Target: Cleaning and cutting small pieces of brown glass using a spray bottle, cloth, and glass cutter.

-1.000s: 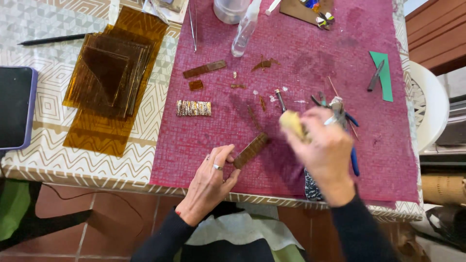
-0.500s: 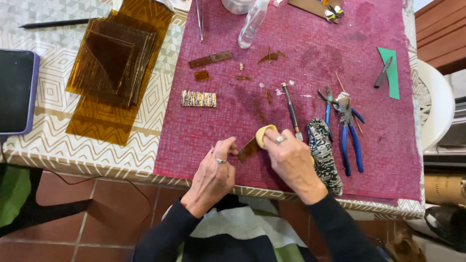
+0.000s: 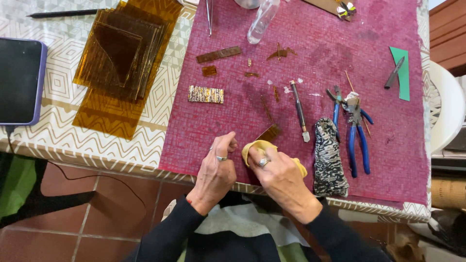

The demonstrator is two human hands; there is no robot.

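Observation:
My left hand rests on the magenta mat near its front edge, fingers curled, pinching the near end of a narrow amber glass strip. My right hand presses a yellow cloth onto that strip, covering most of it. Only the strip's far end shows past the cloth. Both hands wear a ring.
A glass cutter, a patterned fabric pouch and blue pliers lie right of my hands. Small amber pieces, a striped glass piece, a clear bottle, stacked amber sheets and a dark tablet lie farther off.
My right hand brought the yellow cloth from the right, down onto the amber strip. My left hand stayed on the strip's near end. The view shifted slightly.

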